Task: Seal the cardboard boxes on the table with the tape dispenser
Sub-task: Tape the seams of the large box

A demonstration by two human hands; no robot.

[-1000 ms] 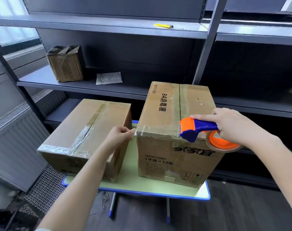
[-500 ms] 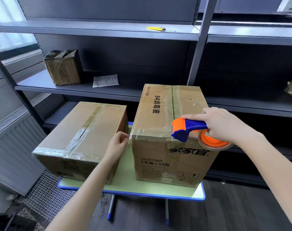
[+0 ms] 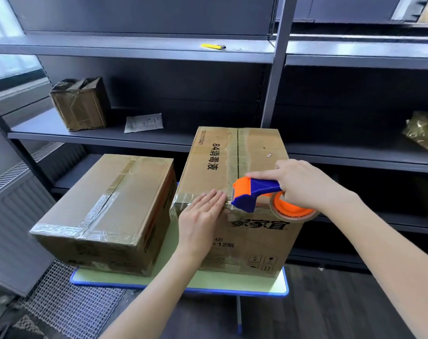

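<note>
Two cardboard boxes stand on a small green table (image 3: 264,283) with a blue rim. The taller right box (image 3: 222,157) has printed text and clear tape along its top seam and front top edge. My right hand (image 3: 303,183) grips a blue and orange tape dispenser (image 3: 254,194) whose head rests at the box's front top edge. Flat and with fingers together, my left hand (image 3: 202,215) presses on the tape at that same edge, just left of the dispenser. The lower left box (image 3: 115,204) is taped over its top seam.
Dark metal shelving (image 3: 144,140) stands right behind the table. On it are a small taped box (image 3: 79,105), a white paper packet (image 3: 144,122) and, higher up, a yellow utility knife (image 3: 213,46). A crinkled bag (image 3: 423,130) lies at right. A radiator (image 3: 15,204) stands at left.
My left hand has moved from the gap between the boxes up onto the right box's front top edge and now lies flat on the tape. The dispenser stays at that edge.
</note>
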